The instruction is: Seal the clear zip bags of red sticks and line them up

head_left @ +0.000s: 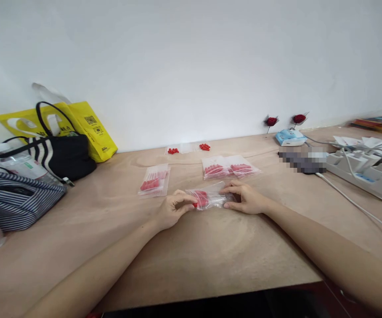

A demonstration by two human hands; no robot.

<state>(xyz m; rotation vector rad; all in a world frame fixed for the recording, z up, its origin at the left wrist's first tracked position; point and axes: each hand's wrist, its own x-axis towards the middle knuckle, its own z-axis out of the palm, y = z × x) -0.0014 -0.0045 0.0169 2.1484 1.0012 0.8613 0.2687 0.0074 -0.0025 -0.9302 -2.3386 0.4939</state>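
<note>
Head view, nearest edge: the front edge of the wooden table (211, 274) is seen closest, with dark space below it; both bare forearms are laid across this edge.
Left hand: the left hand (173, 210) is curled, its fingertips closed on the left end of a small clear bag.
Right hand: the right hand (245, 198) is pinched shut on the right end of the same bag, along its top strip.
Held bag: the small clear bag (211, 197) is held between both hands, low over the middle of the table; red pieces (201, 198) are seen inside. Whether its seal is pressed closed cannot be told.
Work judged done: three filled bags are laid flat beyond the hands, one on the left (154, 180) and a pair on the right (230, 168).
Work judged left: two little heaps of loose red pieces (173, 151) (204, 146) are seen near the wall, apparently on empty clear bags.
Left side: a striped bag (15, 198), a black bag (67, 157) and a yellow bag (88, 128) are crowded together there.
Right side: a power strip (363, 172) and a white cable (359, 205) are spread near the right forearm.
Open room: bare wood is seen between the hands and the front edge.
</note>
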